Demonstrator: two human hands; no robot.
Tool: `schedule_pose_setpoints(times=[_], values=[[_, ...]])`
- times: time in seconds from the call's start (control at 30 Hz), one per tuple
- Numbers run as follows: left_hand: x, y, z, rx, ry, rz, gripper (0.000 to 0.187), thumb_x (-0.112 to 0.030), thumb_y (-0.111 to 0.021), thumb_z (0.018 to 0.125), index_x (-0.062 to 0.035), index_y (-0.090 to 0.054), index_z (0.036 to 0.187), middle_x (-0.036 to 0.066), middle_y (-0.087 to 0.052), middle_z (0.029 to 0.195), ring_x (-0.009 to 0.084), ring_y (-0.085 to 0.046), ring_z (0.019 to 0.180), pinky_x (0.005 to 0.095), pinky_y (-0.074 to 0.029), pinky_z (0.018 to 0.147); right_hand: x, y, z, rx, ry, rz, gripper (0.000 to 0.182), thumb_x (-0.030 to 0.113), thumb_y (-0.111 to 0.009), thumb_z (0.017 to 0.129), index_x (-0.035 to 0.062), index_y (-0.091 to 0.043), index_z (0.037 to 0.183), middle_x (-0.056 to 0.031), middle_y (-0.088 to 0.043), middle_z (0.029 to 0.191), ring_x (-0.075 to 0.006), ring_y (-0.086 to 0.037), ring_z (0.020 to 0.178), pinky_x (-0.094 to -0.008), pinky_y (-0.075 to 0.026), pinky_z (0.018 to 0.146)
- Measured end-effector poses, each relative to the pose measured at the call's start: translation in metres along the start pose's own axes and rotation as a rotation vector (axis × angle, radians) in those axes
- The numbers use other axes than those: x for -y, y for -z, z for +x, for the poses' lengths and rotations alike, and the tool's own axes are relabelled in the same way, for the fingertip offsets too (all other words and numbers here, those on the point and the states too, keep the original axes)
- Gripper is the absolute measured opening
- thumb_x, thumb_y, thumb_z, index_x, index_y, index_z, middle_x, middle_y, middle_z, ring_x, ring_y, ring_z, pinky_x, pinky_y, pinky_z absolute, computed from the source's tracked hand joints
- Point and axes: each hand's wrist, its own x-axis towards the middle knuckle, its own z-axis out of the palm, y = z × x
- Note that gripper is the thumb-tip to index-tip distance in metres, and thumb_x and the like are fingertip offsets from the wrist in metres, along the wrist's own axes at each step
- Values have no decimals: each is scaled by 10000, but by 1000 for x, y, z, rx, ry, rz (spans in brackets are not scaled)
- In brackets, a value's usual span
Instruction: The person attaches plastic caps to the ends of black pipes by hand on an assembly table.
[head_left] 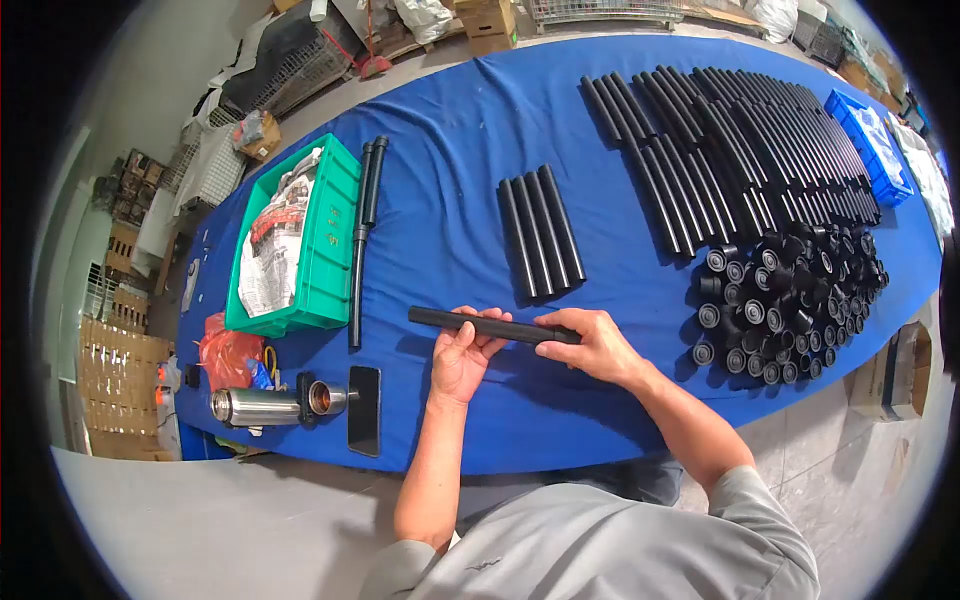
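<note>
A black tube (440,318) lies almost level across both my hands, over the near side of the blue-covered table. My left hand (460,358) cradles it left of the middle, palm up, with the thumb in front and fingers behind. Around the tube's right end my right hand (592,345) is closed, thumb and fingers pressing on it. Just beyond my hands, several loose black tubes (540,232) rest side by side on the cloth. To the right sits a heap of round black end pieces (755,312). Rows of more black tubes (700,150) lie behind that heap.
A green crate (337,235) holding newspaper stands at the left, with joined black tubes (357,285) along its side. Nearer me are a steel flask (255,407), a phone (364,410) and a red plastic bag (230,348). A blue basket (870,150) stands far right.
</note>
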Motion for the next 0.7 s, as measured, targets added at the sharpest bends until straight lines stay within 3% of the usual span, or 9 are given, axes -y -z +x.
schedule_pose_setpoints(times=[0.03,0.17,0.2,0.3,0.33,0.43,0.57,0.6,0.7], values=[[0,0,1,-8,2,0,208,-102,-643,1014,-77,-600,1216,229,-672,1270,403,-628,1263,505,-598,1010,-3,-3,-2,-71,215,-188,377,218,-793,886,35,-707,1205,-160,-701,943,-318,-700,807,-384,-581,713],[2,6,0,-8,-16,-17,234,-92,-662,999,-80,-596,1223,224,-673,1277,407,-628,1263,493,-603,1002,-9,-19,-5,-200,484,-453,426,131,-827,843,49,-685,1235,-138,-670,949,-336,-690,845,-406,-575,748],[2,7,0,4,-26,-24,243,-90,-668,995,-80,-594,1227,222,-674,1280,407,-627,1264,490,-605,999,-7,-18,-5,-202,395,-326,402,152,-809,878,34,-687,1242,-97,-682,904,-251,-692,754,-368,-576,684],[3,4,-1,3,-44,-5,270,-89,-682,986,-82,-595,1241,227,-663,1300,399,-637,1251,475,-614,980,1,-5,-1,74,-336,299,374,213,-795,914,36,-699,1228,-45,-667,845,-150,-667,679,-311,-563,594],[2,0,-1,-8,-36,15,266,-95,-677,990,-80,-594,1242,230,-662,1301,397,-641,1246,465,-615,976,-1,-4,0,72,-305,351,366,237,-776,941,18,-707,1225,-11,-654,806,-78,-624,655,-261,-529,545],[2,-16,-1,-82,7,126,262,-141,-652,1018,-62,-584,1258,226,-650,1301,344,-670,1204,403,-631,922,-2,-8,-2,-69,-216,257,359,226,-770,943,11,-704,1224,-11,-661,811,-71,-626,664,-249,-518,538],[-2,-36,-16,-139,181,779,179,-186,-685,1009,-26,-671,1087,135,-748,983,205,-750,837,305,-616,666,-3,7,4,-151,-331,362,336,182,-759,930,-2,-708,1206,3,-654,784,-58,-595,619,-222,-479,500],[-4,-50,-22,-179,49,1052,123,-151,-694,996,-31,-689,1019,102,-748,891,156,-718,709,290,-571,575,-5,10,5,-138,-329,379,339,179,-757,928,-14,-705,1202,1,-648,774,-61,-595,610,-220,-473,491],[-37,-72,-16,61,-791,1873,278,-95,-825,827,-67,-708,1078,85,-702,1006,250,-684,907,380,-546,760,-3,12,6,-114,-314,413,329,164,-753,921,-37,-706,1177,-9,-638,750,-66,-586,576,-215,-454,467]])
